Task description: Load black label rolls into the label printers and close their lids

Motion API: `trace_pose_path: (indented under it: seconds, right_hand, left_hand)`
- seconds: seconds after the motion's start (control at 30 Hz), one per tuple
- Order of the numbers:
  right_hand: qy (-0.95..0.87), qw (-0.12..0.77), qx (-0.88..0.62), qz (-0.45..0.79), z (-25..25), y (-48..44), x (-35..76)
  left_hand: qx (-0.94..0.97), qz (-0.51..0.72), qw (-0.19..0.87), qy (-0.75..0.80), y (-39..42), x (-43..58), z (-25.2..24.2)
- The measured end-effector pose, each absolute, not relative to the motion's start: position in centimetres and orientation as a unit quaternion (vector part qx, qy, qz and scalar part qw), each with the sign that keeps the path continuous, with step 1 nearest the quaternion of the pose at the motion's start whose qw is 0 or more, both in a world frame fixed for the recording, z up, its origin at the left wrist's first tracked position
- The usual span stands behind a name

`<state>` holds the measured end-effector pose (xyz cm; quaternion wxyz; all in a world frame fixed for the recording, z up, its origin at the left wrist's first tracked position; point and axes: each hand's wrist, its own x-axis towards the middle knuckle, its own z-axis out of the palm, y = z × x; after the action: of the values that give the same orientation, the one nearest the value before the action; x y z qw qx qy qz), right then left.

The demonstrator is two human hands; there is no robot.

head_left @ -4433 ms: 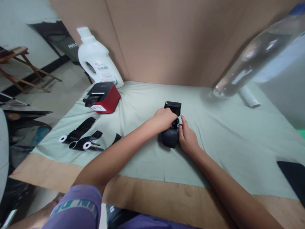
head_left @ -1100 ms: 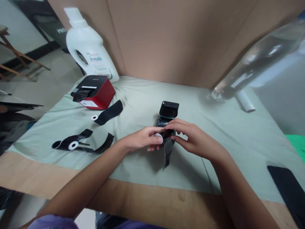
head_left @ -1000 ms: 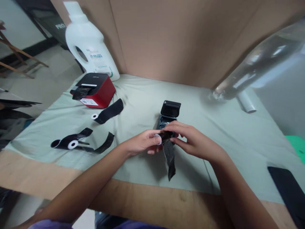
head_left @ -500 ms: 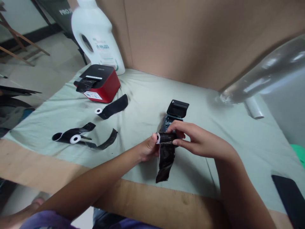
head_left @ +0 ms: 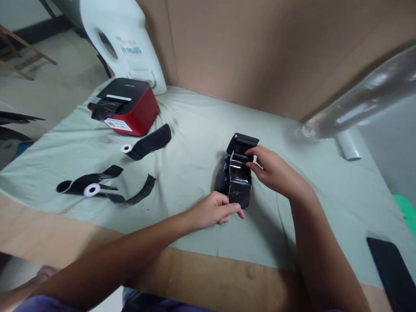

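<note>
A small black printer (head_left: pixel 223 177) with its lid (head_left: pixel 242 143) flipped open lies on the pale green cloth (head_left: pixel 195 143). A black paper strip (head_left: pixel 239 184) runs from its open bay toward me, over its front. My left hand (head_left: pixel 216 211) pinches the strip's near end between thumb and fingers. My right hand (head_left: pixel 271 170) is closed at the bay, fingertips pressing on the roll end of the strip just under the lid.
A red and black printer (head_left: pixel 128 110) and a white jug (head_left: pixel 118 37) stand at the back left. Black paper strips with white cores (head_left: pixel 146 144) (head_left: pixel 92 189) lie left of centre. A clear bottle (head_left: pixel 354 106), a white tube (head_left: pixel 347 145) and a dark flat object (head_left: pixel 394 271) are on the right. Cardboard walls (head_left: pixel 243 52) stand behind.
The roll that both hands held above the cloth now sits in the black printer's bay. My right hand moved back with it; my left hand slid down to the strip's free end.
</note>
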<state>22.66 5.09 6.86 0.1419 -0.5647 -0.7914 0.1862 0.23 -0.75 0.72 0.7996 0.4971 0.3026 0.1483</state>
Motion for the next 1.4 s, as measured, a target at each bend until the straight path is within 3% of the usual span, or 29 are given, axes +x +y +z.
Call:
trace_pose_path:
  seconds: [0.23,0.43,0.77,0.83,0.97,1.07,1.23,1.4]
  right_hand:
    - [-0.787,0.101,-0.583,0.175,6.8,4.8,21.4]
    - [-0.722,0.066,-0.684,0.086,6.2,4.5,19.6]
    - [-0.679,0.079,-0.72,0.12,6.6,4.6,19.6]
    - [-0.673,0.112,-0.723,0.108,6.8,4.6,19.7]
    - [-0.668,0.268,-0.693,0.04,6.7,5.5,20.4]
    - [-0.704,0.3,-0.638,0.082,5.9,6.5,20.9]
    - [-0.749,0.261,-0.591,0.145,6.6,6.0,21.4]
    - [-0.782,0.113,-0.548,0.276,8.4,3.9,21.3]
  left_hand:
    - [0.479,0.159,0.808,0.305,-0.4,0.2,0.8]
    - [0.445,0.15,0.824,0.318,-0.2,0.5,1.0]
    - [0.424,0.141,0.833,0.327,-0.1,0.4,1.1]
    - [0.43,0.136,0.83,0.328,-0.1,0.4,1.3]
    - [0.443,0.104,0.823,0.34,-0.1,0.3,1.6]
    - [0.471,0.052,0.809,0.347,0.1,0.1,1.8]
    - [0.487,0.017,0.793,0.366,0.3,-0.3,1.8]
    - [0.489,0.003,0.788,0.375,0.5,-0.5,2.1]
